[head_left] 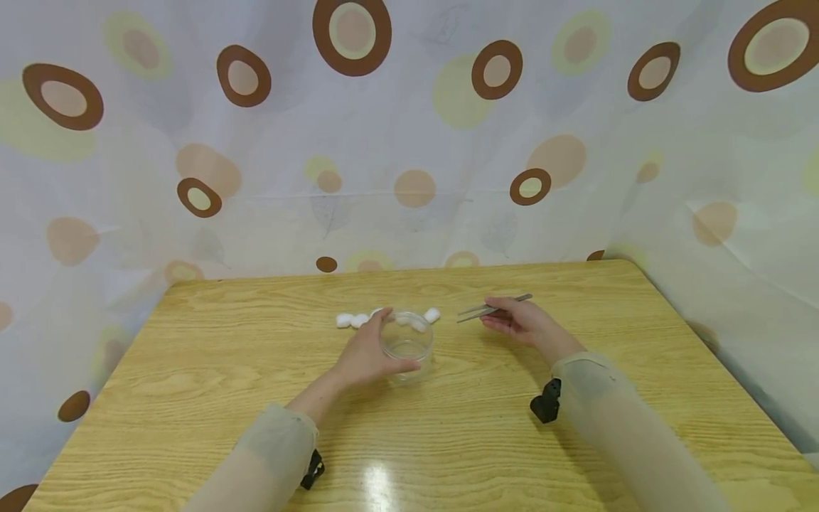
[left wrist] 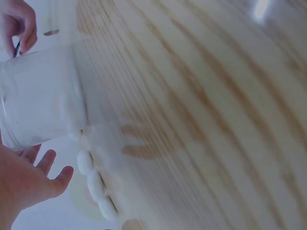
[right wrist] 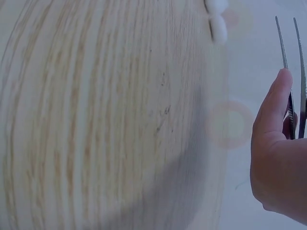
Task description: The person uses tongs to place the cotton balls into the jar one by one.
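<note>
A clear round jar [head_left: 409, 348] with an open top stands upright near the middle of the wooden table. My left hand [head_left: 367, 355] grips it from the left, thumb on the near side and fingers round the far side. White cotton balls [left wrist: 96, 184] lie in a row just behind the jar, some seen through its wall. My right hand [head_left: 518, 321] holds metal tweezers [head_left: 473, 313] between thumb and fingers, above the table to the right of the jar. The tweezers' tips point left and stand apart, with nothing between them. One cotton ball [head_left: 432, 314] lies between jar and tweezers.
The wood-grain table [head_left: 448, 441] extends on all sides of the hands. Behind it and along both sides hangs a pale curtain [head_left: 409, 128] with brown and yellow circles. A black wrist camera [head_left: 547, 402] sits under the right sleeve, another [head_left: 313, 469] under the left.
</note>
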Tool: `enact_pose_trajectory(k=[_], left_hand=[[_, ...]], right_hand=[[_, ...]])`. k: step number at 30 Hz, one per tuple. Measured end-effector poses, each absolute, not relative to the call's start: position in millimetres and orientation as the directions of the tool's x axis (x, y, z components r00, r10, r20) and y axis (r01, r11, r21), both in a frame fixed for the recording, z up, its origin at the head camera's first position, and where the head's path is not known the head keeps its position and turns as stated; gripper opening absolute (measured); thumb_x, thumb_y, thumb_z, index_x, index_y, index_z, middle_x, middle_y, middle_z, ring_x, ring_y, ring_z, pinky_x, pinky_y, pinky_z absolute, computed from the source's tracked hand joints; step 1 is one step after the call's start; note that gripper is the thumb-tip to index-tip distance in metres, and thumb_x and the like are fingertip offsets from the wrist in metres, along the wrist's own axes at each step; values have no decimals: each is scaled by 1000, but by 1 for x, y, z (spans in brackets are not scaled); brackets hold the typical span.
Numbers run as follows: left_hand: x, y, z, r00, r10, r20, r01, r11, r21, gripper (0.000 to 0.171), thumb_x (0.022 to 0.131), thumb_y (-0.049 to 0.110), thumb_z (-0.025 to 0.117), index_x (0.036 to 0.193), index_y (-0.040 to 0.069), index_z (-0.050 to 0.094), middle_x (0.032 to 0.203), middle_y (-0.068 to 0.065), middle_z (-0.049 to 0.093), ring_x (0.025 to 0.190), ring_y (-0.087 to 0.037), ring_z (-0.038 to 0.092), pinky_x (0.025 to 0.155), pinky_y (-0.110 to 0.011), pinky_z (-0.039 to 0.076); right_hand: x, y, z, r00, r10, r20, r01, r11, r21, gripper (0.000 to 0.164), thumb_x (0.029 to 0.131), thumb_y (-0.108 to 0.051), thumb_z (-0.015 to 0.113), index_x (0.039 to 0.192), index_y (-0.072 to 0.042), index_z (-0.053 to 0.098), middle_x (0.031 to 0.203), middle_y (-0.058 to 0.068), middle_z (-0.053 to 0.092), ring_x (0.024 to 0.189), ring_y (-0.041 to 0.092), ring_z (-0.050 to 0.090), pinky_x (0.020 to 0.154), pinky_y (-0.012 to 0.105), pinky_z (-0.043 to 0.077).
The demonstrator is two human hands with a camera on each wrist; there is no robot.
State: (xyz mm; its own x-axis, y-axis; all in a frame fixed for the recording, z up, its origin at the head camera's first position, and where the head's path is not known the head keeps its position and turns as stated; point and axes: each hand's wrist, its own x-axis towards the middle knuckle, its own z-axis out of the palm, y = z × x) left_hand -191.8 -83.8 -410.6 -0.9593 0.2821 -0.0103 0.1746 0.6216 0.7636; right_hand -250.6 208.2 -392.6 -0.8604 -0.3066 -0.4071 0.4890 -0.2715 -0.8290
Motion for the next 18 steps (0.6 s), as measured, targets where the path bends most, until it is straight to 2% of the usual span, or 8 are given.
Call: enact_pose_trajectory(k=[6,13,18], left_hand=[[-191,-83,-410,-961,278,-2,177,619,765,94,69,46,79,143,11,33,141,-4,45,115,-30,55,101,-48,39],[-190,-88,-406,-966,257,-11,160,636,755,98,68,50,79,144,11,31,140,-3,47,113,-28,57,102,-48,39],[-189,-89,-407,-964,265,-19,156,624,766,97,68,48,79,144,11,30,142,-3,46,110,-28,58,103,-49,38]], right_hand=[[-248,199,-389,-894,-198,-402,442,-249,-862,32,96,-7,48,71,-11,68,67,3,68,64,10,68,65,18,54],[-250,179,-389,-934,-33,-357,356,-202,-913,5,92,-5,56,91,-2,60,65,3,67,60,10,67,63,20,55],[-259,167,-399,-938,48,-344,333,-161,-929,4,89,-5,61,87,-1,60,60,2,65,55,9,66,58,20,54]])
